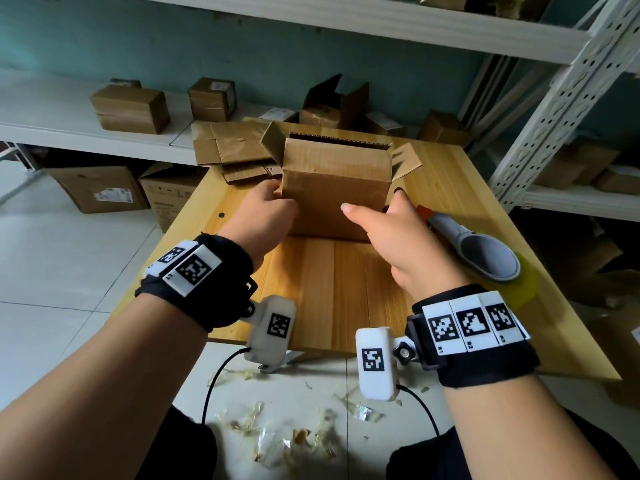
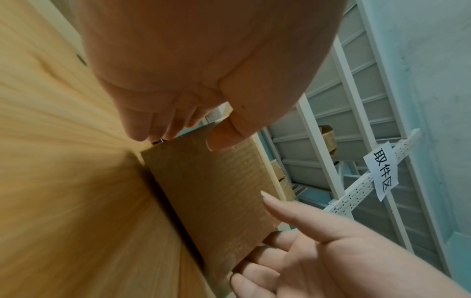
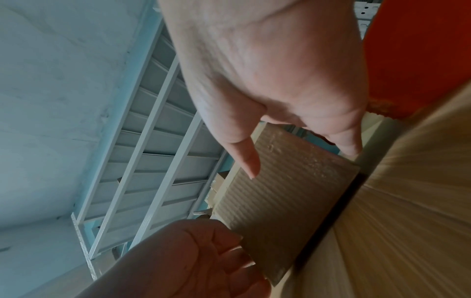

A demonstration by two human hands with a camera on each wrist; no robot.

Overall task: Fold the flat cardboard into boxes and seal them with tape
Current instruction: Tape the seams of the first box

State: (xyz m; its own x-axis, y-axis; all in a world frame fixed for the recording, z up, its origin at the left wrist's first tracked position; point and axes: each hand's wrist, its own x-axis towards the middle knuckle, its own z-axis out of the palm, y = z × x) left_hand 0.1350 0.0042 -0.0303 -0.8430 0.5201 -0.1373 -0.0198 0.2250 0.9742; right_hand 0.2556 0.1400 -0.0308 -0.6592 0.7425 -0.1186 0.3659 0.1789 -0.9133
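While the box (image 1: 334, 188) is standing mid-frame on the bench (image 1: 332, 289), your left hand (image 1: 266, 209) and right hand (image 1: 401, 237) are clamping its sides, fingers curled round the corners, squaring it for tape.

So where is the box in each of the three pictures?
Head: the box stands mid-picture on the table, left hand and right hand at its sides.
Left wrist: box in the centre, under the thumb.
Right wrist: box right of centre.
Shared landmark: the white shelf rack behind it.
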